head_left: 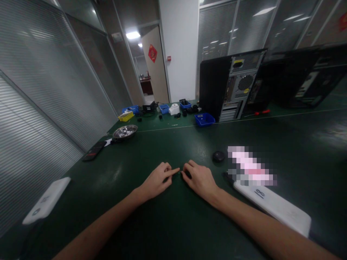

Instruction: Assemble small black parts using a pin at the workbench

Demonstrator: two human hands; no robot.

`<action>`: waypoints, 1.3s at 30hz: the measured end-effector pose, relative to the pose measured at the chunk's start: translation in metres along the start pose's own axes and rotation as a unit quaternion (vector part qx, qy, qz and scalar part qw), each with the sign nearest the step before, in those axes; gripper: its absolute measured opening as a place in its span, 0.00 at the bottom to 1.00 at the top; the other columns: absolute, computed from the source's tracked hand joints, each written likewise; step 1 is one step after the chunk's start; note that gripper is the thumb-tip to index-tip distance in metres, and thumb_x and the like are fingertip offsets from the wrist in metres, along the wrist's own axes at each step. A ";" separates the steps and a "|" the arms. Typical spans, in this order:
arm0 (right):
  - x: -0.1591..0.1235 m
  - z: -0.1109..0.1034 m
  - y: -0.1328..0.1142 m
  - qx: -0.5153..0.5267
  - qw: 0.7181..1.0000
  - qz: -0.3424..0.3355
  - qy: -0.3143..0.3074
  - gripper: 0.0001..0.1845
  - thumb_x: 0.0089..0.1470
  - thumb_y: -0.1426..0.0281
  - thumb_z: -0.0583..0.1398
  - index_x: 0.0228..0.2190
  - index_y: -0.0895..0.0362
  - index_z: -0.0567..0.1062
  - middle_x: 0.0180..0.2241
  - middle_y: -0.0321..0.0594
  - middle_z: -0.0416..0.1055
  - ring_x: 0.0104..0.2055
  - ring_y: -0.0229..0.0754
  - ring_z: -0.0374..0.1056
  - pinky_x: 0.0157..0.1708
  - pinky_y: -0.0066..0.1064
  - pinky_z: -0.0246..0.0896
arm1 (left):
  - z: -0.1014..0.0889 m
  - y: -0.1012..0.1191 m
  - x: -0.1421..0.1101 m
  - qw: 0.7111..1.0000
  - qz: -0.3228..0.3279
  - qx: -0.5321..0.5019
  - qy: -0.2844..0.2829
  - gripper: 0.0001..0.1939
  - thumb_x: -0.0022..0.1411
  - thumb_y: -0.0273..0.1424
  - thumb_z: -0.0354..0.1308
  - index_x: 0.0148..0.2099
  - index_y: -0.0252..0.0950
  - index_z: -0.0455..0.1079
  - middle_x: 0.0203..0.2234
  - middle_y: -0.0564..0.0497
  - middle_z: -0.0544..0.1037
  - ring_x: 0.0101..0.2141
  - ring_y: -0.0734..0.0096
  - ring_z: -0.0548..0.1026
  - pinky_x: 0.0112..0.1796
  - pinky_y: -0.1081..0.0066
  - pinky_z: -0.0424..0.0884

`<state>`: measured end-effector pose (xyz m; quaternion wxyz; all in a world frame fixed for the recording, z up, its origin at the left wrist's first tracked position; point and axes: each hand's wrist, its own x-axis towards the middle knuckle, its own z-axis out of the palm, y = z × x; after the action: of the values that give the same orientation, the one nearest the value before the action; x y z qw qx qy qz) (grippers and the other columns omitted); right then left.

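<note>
My left hand [159,181] rests low over the green tabletop [151,148], its index finger stretched to the right and the thumb apart below it. Facing it, my right hand [200,180] is bent, thumb and forefinger tips brought together at a tiny speck-like thing [179,172] between the hands. That thing is too small to name, and whether the right fingertips grip it is hard to see. The left fingertip almost touches the same spot. To the right of my right hand lies a round black object [218,156].
White power bank-like blocks lie at left [47,200] and right [273,206], beside a blurred-out pink patch [251,166]. A metal bowl [125,132] and a dark phone [94,151] are at far left. A blue tray [204,119] stands before a computer tower [230,86].
</note>
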<state>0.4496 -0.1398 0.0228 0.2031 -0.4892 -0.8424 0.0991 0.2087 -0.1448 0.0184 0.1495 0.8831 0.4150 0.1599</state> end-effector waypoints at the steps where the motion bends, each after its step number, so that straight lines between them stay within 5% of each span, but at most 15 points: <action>1: 0.000 -0.001 0.000 -0.005 1.000 0.004 0.000 0.07 0.66 0.65 0.56 0.38 0.53 0.74 0.39 0.37 0.71 0.33 0.37 0.69 0.29 0.29 0.51 | -0.001 0.000 -0.001 1.000 -0.008 -0.012 0.003 0.28 0.73 0.30 0.51 0.72 0.49 0.56 0.49 0.46 0.71 0.46 0.64 0.69 0.46 0.64 0.70; 8: 0.000 0.000 0.003 -0.024 0.999 0.022 0.005 0.08 0.68 0.64 0.55 0.39 0.53 0.73 0.40 0.37 0.72 0.33 0.38 0.69 0.29 0.30 0.49 | -0.005 0.009 0.001 0.998 -0.008 -0.062 0.025 0.17 0.74 0.33 0.53 0.61 0.45 0.71 0.55 0.48 0.73 0.54 0.64 0.70 0.54 0.61 0.70; 14: 0.000 0.002 0.003 -0.022 0.999 0.024 0.000 0.09 0.68 0.63 0.56 0.38 0.52 0.73 0.39 0.36 0.72 0.32 0.38 0.69 0.29 0.31 0.50 | -0.004 0.004 0.005 0.998 0.027 -0.057 0.017 0.18 0.75 0.31 0.50 0.63 0.44 0.69 0.53 0.49 0.76 0.54 0.65 0.72 0.56 0.60 0.70; 17: 0.000 0.000 0.003 -0.015 1.000 0.022 -0.005 0.09 0.68 0.63 0.55 0.39 0.52 0.73 0.40 0.36 0.72 0.32 0.37 0.69 0.29 0.30 0.51 | -0.011 -0.034 -0.001 0.997 -0.027 -0.051 0.055 0.20 0.74 0.34 0.52 0.65 0.45 0.68 0.53 0.48 0.77 0.51 0.65 0.74 0.54 0.63 0.71; 20: -0.001 -0.002 0.004 -0.002 1.000 0.018 -0.012 0.09 0.68 0.62 0.55 0.40 0.52 0.73 0.41 0.36 0.72 0.33 0.36 0.69 0.29 0.28 0.53 | -0.035 -0.097 -0.020 0.981 -0.166 -0.006 0.102 0.20 0.71 0.38 0.55 0.62 0.45 0.71 0.53 0.48 0.78 0.48 0.64 0.77 0.49 0.65 0.73; 26: -0.001 -0.004 0.003 0.011 1.000 0.021 -0.019 0.10 0.68 0.62 0.55 0.40 0.53 0.74 0.42 0.37 0.72 0.33 0.36 0.69 0.29 0.27 0.56 | -0.105 -0.204 -0.096 0.878 -0.408 0.104 0.228 0.15 0.63 0.34 0.58 0.50 0.36 0.79 0.46 0.43 0.82 0.46 0.54 0.79 0.51 0.60 0.72; 31: 0.000 -0.004 0.002 0.010 0.999 0.024 -0.020 0.11 0.68 0.62 0.55 0.40 0.53 0.74 0.42 0.38 0.72 0.33 0.36 0.70 0.30 0.28 0.57 | -0.123 -0.239 -0.141 0.803 -0.503 0.147 0.283 0.18 0.62 0.34 0.58 0.50 0.31 0.79 0.40 0.39 0.83 0.43 0.51 0.80 0.46 0.59 0.74; 39: 0.000 -0.003 0.004 0.008 1.000 0.020 -0.021 0.10 0.68 0.62 0.56 0.40 0.53 0.74 0.41 0.37 0.72 0.33 0.36 0.70 0.29 0.28 0.57 | -0.111 -0.256 -0.147 0.806 -0.473 0.214 0.286 0.18 0.65 0.32 0.53 0.51 0.33 0.79 0.51 0.40 0.79 0.52 0.52 0.76 0.55 0.59 0.69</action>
<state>0.4538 -0.1379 0.0241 0.1871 -0.5024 -0.8356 0.1203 -0.1003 -0.0887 -0.0063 -0.1114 0.5014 0.8289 0.2217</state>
